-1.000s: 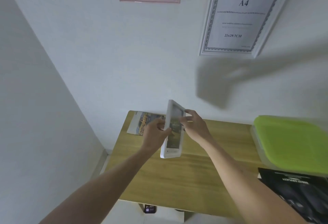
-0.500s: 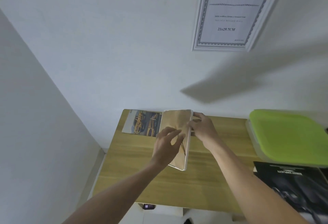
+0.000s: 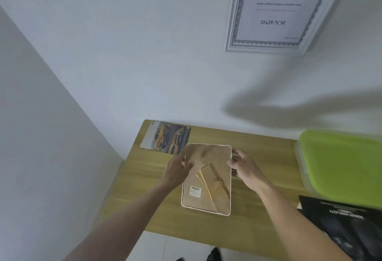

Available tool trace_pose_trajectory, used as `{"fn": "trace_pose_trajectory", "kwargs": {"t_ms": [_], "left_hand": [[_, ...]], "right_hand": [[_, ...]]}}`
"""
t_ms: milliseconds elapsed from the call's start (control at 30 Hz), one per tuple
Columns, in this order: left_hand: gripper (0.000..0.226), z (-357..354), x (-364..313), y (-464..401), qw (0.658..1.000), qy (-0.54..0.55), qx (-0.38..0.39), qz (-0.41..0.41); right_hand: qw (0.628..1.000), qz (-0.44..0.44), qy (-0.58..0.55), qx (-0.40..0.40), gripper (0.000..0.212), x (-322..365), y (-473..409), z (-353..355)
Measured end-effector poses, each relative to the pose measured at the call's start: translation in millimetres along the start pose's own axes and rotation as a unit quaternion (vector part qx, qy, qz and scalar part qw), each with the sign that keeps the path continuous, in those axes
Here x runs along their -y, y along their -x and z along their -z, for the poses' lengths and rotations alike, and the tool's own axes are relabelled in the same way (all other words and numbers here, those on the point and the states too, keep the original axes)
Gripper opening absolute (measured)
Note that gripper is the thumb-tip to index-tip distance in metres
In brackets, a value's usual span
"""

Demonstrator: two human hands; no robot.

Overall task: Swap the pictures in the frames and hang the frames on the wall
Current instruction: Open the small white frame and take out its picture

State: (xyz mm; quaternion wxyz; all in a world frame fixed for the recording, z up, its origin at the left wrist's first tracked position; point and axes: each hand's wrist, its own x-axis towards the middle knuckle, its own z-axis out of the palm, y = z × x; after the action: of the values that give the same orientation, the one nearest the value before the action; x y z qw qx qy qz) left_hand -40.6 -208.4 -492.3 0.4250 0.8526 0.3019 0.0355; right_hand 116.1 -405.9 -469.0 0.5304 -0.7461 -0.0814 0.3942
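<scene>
The left hand [image 3: 179,169] and right hand [image 3: 246,167] grip the opposite long edges of a small white frame [image 3: 208,180], which lies face down on the wooden tabletop [image 3: 144,188] with its brown backing and a barcode sticker showing. A loose car picture [image 3: 165,139] lies just behind it, near the wall, where a document frame [image 3: 275,10] hangs.

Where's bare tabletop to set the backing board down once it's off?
Widest bare wood is the table's near-left, below the car photo and left of the face-down frame. A narrower strip runs between the frame and the green-lidded box. The right side is crowded: the box with the black booklet beside it.
</scene>
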Motion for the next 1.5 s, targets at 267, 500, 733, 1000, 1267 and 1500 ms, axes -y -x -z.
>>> {"fn": "trace_pose_trajectory", "kwargs": {"t_ms": [267,500,733,1000,1267,1500], "left_hand": [[0.058,-16.6,1.9,2.0,0.994,0.003,-0.048,0.097],[0.063,-16.7,2.0,-0.8,0.991,0.007,-0.028,0.128],[0.068,-15.6,10.4,-17.4,0.988,-0.012,0.013,0.153],[0.060,-10.5,20.2,-37.6,0.984,-0.018,0.039,0.171],[0.060,-7.2,27.4,-55.6,0.973,0.055,0.095,0.204],[0.035,4.3,39.1,-51.4,0.932,0.259,0.122,0.223]], "right_hand": [[0.988,0.077,0.125,-0.051,0.051,-26.9,-5.4,-18.2],[0.961,0.138,0.205,-0.121,0.044,-50.9,-11.7,-27.7],[0.947,0.066,0.305,-0.077,0.059,-45.7,-25.5,-37.3],[0.956,-0.040,0.286,-0.056,0.060,-32.8,-39.1,-41.4],[0.965,-0.083,0.243,-0.047,0.056,-27.8,-49.5,-34.9],[0.983,-0.090,0.138,-0.079,0.016,-38.7,-50.0,-28.6]]}}
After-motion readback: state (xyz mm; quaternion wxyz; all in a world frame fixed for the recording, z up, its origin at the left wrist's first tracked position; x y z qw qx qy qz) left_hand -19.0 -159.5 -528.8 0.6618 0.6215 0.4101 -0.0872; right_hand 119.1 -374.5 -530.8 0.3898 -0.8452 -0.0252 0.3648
